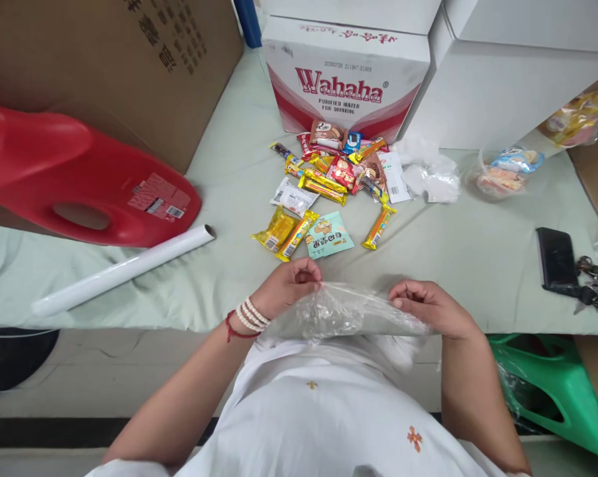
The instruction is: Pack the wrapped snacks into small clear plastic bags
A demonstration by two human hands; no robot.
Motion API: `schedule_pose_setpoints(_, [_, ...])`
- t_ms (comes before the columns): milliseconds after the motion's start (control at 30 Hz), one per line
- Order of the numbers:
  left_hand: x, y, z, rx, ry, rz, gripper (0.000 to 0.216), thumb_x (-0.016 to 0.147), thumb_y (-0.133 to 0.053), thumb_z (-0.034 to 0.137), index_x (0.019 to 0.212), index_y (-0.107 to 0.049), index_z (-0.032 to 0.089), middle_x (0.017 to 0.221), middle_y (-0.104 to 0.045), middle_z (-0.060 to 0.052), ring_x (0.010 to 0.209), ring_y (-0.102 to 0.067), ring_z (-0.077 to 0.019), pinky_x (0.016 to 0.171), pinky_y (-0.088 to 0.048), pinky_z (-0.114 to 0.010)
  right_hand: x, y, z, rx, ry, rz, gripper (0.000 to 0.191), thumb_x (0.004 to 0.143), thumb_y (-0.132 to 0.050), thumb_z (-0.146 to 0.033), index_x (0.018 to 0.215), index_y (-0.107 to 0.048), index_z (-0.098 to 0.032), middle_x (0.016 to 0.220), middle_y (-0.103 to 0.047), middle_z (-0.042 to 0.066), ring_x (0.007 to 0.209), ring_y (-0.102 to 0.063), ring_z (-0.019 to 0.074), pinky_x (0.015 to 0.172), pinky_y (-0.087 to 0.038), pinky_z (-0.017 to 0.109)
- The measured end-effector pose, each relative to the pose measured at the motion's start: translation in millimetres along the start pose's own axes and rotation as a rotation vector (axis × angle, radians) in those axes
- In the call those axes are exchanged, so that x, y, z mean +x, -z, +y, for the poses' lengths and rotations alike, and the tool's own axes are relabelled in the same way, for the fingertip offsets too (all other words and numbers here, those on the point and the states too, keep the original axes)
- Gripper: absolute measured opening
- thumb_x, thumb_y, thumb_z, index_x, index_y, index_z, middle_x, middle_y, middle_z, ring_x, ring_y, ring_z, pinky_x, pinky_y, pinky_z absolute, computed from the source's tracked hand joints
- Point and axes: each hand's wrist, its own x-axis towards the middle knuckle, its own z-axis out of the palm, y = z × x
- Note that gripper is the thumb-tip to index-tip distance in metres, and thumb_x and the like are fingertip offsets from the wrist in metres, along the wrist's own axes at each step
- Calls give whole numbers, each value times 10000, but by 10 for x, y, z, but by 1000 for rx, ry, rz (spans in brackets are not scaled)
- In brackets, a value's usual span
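Two hands [285,287] [432,306] hold clear plastic [333,315] at table edge [179,324].

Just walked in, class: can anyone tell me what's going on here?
A person holds a clear, crinkled plastic bag, the left hand pinching one side and the right hand gripping the other. Beyond it, small, colourful wrapped snacks lie loose on the pale green cloth in front of a red-and-white cardboard Wahaha box.

head camera looks forward and down, seemingly near.
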Motion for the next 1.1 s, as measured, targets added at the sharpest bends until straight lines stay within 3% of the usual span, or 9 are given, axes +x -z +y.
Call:
schedule_pose_setpoints(133, [-5,99,63,337,-265,531,184,772,-739,310,884,-661,186,947,-616,-32,822,-598,-157,726,-522,-281,53,-175,91,64,65,211,414,834,-764,-591,821,-691,-184,656,-461,-35,589,-342,94,537,-268,235])
schedule_pose_setpoints(200, [-90,38,109,448,-379,624,236,848,-703,364,1008,-664,195,1002,-631,-51,844,-612,-170,726,-535,-293,73,-282,155,121,79,322,398,850,-757,-579,833,-675,-190,635,-426,-48,571,-308,89,524,-244,235])
schedule_pose_setpoints(333, [-195,-317,99,759,-697,333,642,848,-751,500,1390,-558,216,1386,-593,-162,1235,-591,-302,961,-544,-417,74,-457,263,210,85,332,373,867,-758,-551,845,-672,-189,641,-439,-47,567,-313,85,523,-247,233])
schedule_pose_setpoints(467, [-2,-492,-122,939,-664,130,337,1002,-492,229,1303,-644,216,1180,-718,-140,1076,-678,-248,906,-538,-396,33,-478,319,257,87,358,372,849,-777,-548,837,-676,-190,639,-462,-43,572,-342,87,529,-264,228])
schedule_pose_setpoints(567, [120,-303,-269,915,-780,43,309,983,-447,120,1074,-723,225,1001,-757,-95,931,-688,-205,859,-519,-372,-33,-417,357,262,59,443,400,825,-786,-576,828,-668,-194,619,-440,-49,556,-327,88,509,-252,228])
schedule_pose_setpoints(700, [84,92,-286,968,-911,117,290,932,-507,74,1034,-728,232,1130,-765,-101,938,-656,-212,839,-508,-388,-155,-386,424,248,-22,458,436,819,-767,-620,822,-654,-199,593,-426,-54,522,-304,93,475,-214,239])
schedule_pose_setpoints(867, [-131,144,-106,868,-781,179,282,828,-560,67,960,-749,230,1217,-730,-88,969,-627,-225,873,-518,-413,-225,-490,456,150,83,506,357,879,-736,-549,827,-676,-202,653,-442,-35,586,-345,108,537,-273,249])
schedule_pose_setpoints(967, [-247,-147,62,508,-517,212,188,876,-571,190,960,-739,200,1022,-697,-76,901,-623,-199,806,-512,-347,-218,-565,449,122,182,499,287,911,-724,-479,826,-687,-208,734,-492,-13,647,-394,119,589,-319,258])
schedule_pose_setpoints(1100, [-199,-646,207,96,-68,-1,334,917,-597,466,762,-639,174,694,-563,8,653,-494,-125,624,-417,-260,-206,-653,442,172,225,451,217,954,-684,-431,892,-704,-225,787,-540,-2,662,-427,123,613,-352,264])
